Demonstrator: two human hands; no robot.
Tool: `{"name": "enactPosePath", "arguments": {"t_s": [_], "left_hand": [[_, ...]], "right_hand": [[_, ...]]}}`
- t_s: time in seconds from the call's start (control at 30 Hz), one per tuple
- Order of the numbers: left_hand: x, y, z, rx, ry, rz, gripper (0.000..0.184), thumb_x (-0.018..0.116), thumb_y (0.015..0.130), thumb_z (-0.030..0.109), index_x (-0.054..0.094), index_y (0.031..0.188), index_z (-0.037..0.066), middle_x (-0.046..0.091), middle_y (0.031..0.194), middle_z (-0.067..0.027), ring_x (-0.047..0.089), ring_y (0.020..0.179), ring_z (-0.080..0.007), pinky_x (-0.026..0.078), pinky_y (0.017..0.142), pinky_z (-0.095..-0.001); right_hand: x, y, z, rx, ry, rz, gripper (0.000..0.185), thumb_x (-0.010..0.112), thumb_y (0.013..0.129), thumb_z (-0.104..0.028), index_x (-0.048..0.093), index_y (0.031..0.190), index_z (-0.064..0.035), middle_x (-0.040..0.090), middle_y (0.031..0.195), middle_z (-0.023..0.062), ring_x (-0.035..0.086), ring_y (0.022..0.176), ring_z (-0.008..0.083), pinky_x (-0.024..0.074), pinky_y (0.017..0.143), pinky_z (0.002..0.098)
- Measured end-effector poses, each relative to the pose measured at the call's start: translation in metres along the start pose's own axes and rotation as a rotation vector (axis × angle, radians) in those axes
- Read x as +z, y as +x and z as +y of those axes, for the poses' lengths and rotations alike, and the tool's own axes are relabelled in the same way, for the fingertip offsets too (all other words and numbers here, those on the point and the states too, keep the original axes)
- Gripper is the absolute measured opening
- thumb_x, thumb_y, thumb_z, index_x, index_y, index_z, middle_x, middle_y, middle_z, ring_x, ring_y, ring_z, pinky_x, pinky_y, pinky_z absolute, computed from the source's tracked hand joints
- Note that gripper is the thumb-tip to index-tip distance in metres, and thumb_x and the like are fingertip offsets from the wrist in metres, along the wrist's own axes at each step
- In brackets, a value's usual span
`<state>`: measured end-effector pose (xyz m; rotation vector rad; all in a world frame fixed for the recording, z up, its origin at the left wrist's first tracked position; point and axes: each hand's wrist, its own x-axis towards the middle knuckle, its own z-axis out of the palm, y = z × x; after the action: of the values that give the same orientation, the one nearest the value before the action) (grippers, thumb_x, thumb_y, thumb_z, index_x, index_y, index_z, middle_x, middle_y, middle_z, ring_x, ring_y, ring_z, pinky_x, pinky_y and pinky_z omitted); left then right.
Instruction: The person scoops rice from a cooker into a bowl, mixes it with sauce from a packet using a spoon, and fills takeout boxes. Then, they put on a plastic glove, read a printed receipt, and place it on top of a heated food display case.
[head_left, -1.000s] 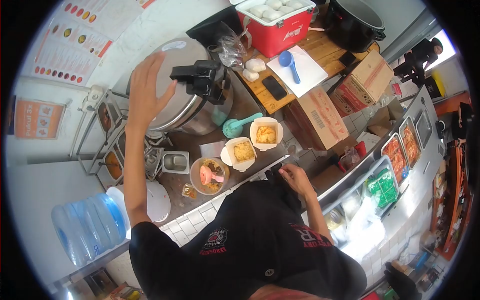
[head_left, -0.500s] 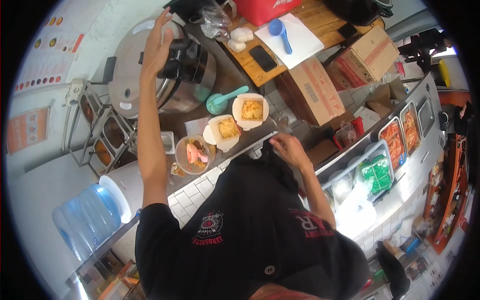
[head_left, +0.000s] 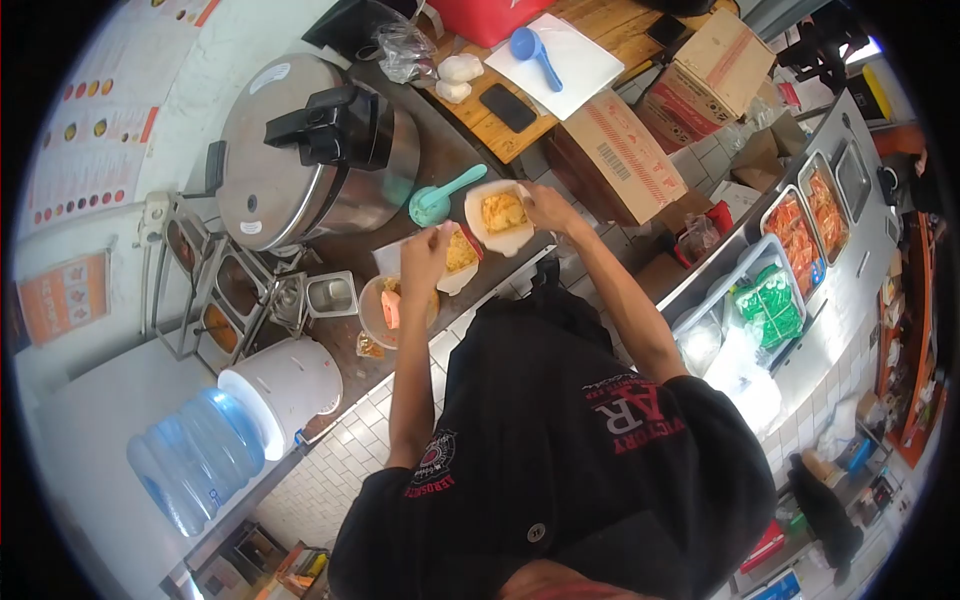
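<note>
Cartons, two, white, open-topped, filled with yellow rice-like food. Right carton (head_left: 508,244): near the dark tabletop's (head_left: 447,150) right front corner. Left carton (head_left: 456,284): just beside it, along the front edge, partly hidden by a hand.

Hazards, as judged: a carton could tip or slip over the front edge if a flap is pulled unevenly; food could spill if a wall is squeezed; the two cartons could catch on each other, set so close.

Left hand (head_left: 425,262): fingers nearly together, at the left carton's rim; whether they grip it, cannot tell. Right hand (head_left: 548,213): fingers slightly parted, bent over the right carton's outer side and touching it; firmness of hold, cannot tell.

Adjacent stock: turquoise scoop (head_left: 430,208), behind the cartons; clear plastic tub (head_left: 374,322) with pink scoop (head_left: 391,309), by the front edge; steel cooker (head_left: 395,165), lidded, toward the back edge.
</note>
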<state>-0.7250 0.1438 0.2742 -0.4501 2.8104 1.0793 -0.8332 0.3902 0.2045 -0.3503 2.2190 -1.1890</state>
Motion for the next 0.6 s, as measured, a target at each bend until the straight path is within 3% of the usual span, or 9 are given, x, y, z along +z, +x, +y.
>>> {"name": "enactPosePath", "arguments": {"t_s": [0.07, 0.17, 0.2, 0.27, 0.4, 0.5, 0.6], "left_hand": [[0.017, -0.012, -0.008, -0.057, 0.065, -0.002, 0.057, 0.059, 0.093, 0.052, 0.065, 0.075, -0.002, 0.064, 0.066, -0.0176, 0.059, 0.06, -0.0313, 0.047, 0.062, -0.0418], [0.034, -0.018, -0.018, -0.106, 0.189, -0.094, 0.064, 0.059, 0.087, 0.063, 0.069, 0.078, 0.0, 0.069, 0.075, -0.0192, 0.067, 0.074, -0.0374, 0.051, 0.07, -0.0456], [0.034, -0.016, -0.015, -0.154, 0.208, -0.136, 0.063, 0.059, 0.086, 0.063, 0.07, 0.08, 0.0, 0.07, 0.078, -0.0195, 0.068, 0.078, -0.038, 0.052, 0.073, -0.0464], [0.035, -0.011, -0.003, -0.228, 0.253, -0.237, 0.062, 0.06, 0.085, 0.062, 0.071, 0.084, 0.001, 0.071, 0.083, -0.0203, 0.069, 0.085, -0.0392, 0.052, 0.078, -0.0479], [0.058, 0.002, -0.041, -0.1, 0.246, -0.237, 0.045, 0.059, 0.086, 0.041, 0.072, 0.088, -0.002, 0.07, 0.085, -0.025, 0.067, 0.088, -0.042, 0.051, 0.083, -0.0502], [0.069, 0.007, -0.064, -0.012, 0.217, -0.134, 0.041, 0.059, 0.087, 0.036, 0.071, 0.09, -0.003, 0.069, 0.084, -0.0258, 0.067, 0.088, -0.042, 0.051, 0.082, -0.0505], [0.072, 0.008, -0.076, -0.001, 0.142, -0.206, 0.034, 0.06, 0.088, 0.028, 0.07, 0.09, -0.005, 0.068, 0.086, -0.0279, 0.066, 0.088, -0.044, 0.05, 0.082, -0.0509]], "right_hand": [[0.015, 0.008, 0.033, -0.239, -0.166, 0.07, 0.05, 0.046, 0.091, -0.011, 0.046, 0.139, 0.0018, 0.065, 0.107, 0.0319, 0.069, 0.095, 0.0364, 0.0537, 0.084, 0.0458], [0.016, -0.006, 0.003, -0.017, -0.099, -0.061, 0.05, 0.046, 0.091, -0.011, 0.046, 0.139, 0.0015, 0.065, 0.109, 0.0304, 0.069, 0.094, 0.0362, 0.0543, 0.083, 0.0454], [0.032, 0.005, 0.024, -0.158, -0.15, -0.059, 0.051, 0.049, 0.093, -0.016, 0.045, 0.141, 0.0012, 0.065, 0.112, 0.0286, 0.071, 0.092, 0.03, 0.056, 0.08, 0.0409], [0.041, 0.002, 0.022, -0.135, -0.032, -0.092, 0.054, 0.053, 0.095, -0.025, 0.044, 0.141, 0.0009, 0.065, 0.116, 0.0253, 0.069, 0.097, 0.0288, 0.0556, 0.082, 0.0397], [0.069, -0.011, 0.041, -0.05, 0.282, 0.125, 0.062, 0.056, 0.098, -0.044, 0.046, 0.14, -0.0002, 0.064, 0.122, 0.0183, 0.066, 0.099, 0.0251, 0.0551, 0.081, 0.037], [0.062, -0.056, 0.039, -0.059, 0.336, 0.305, 0.061, 0.052, 0.099, -0.049, 0.049, 0.138, -0.0016, 0.064, 0.121, 0.0164, 0.064, 0.099, 0.024, 0.0541, 0.083, 0.0366], [0.062, -0.096, 0.052, 0.185, 0.48, 0.206, 0.056, 0.046, 0.101, -0.051, 0.057, 0.13, -0.0038, 0.066, 0.111, 0.0105, 0.066, 0.094, 0.0193, 0.0523, 0.079, 0.0322]]}}
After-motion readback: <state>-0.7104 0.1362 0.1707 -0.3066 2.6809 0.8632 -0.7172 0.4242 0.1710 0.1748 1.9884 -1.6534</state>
